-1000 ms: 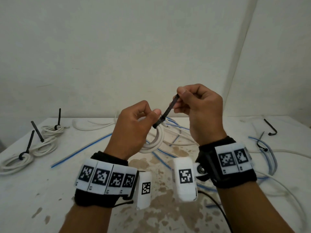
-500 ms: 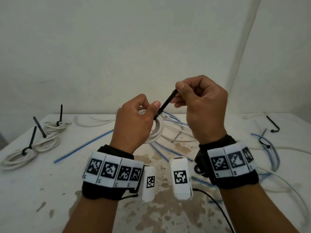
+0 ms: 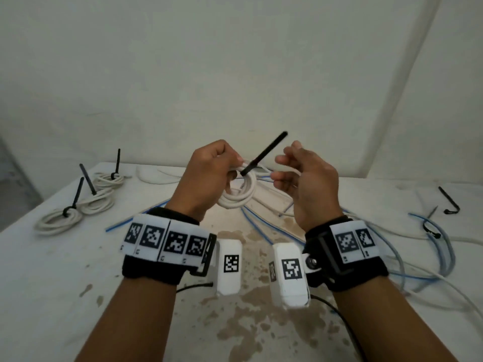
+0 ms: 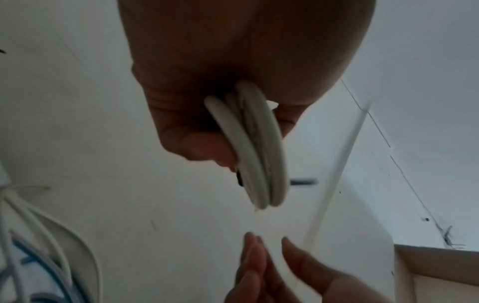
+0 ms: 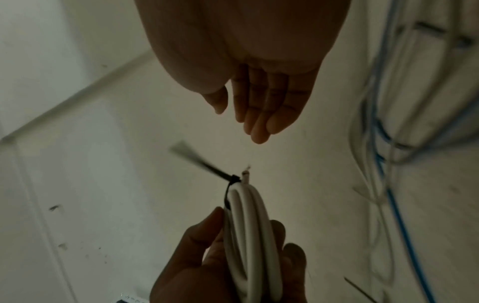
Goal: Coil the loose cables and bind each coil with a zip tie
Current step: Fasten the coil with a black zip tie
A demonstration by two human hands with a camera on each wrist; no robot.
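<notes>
My left hand (image 3: 209,176) grips a white cable coil (image 3: 241,195) above the table, fingers curled round its loops (image 4: 255,147). A black zip tie (image 3: 264,152) is cinched round the coil's top, and its free tail sticks up to the right. In the right wrist view the tie's head (image 5: 233,179) sits tight on the coil (image 5: 249,235). My right hand (image 3: 300,176) hovers just right of the tail with relaxed fingers (image 5: 259,106), holding nothing.
Three bound white coils (image 3: 78,207) lie at the table's left. Loose white and blue cables (image 3: 428,254) sprawl over the right side and centre. Spare black zip ties (image 3: 448,201) lie at the far right. The stained white table (image 3: 52,283) meets walls behind.
My right hand has let go of the zip tie's tail and opened. The tie is pulled tighter on the coil, its tail now standing free. Both hands have dropped a little.
</notes>
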